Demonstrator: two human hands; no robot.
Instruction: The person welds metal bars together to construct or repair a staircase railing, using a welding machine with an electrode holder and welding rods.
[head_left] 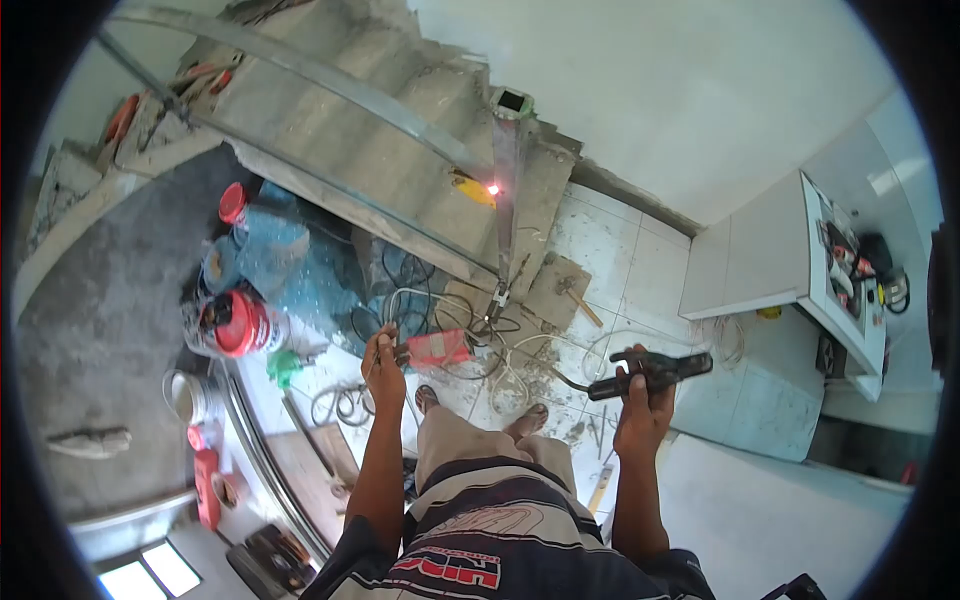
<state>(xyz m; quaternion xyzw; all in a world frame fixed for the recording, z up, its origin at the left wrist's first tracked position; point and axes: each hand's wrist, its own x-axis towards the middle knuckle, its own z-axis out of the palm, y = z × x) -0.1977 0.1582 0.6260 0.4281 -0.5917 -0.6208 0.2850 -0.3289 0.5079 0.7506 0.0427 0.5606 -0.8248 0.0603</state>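
Observation:
My right hand grips a black welding electrode holder held out over the tiled floor, its cable trailing left. My left hand pinches a thin welding rod near a small red welding machine on the floor. Ahead stands a grey square steel post against a concrete staircase, with a glowing orange spot where a slanted steel rail meets it. My feet in sandals stand below on the tiles.
Tangled cables lie around the post's base, with a hammer on a board. Large blue water bottles with red caps and buckets sit left. A white counter with tools stands right. Red tools lie at bottom left.

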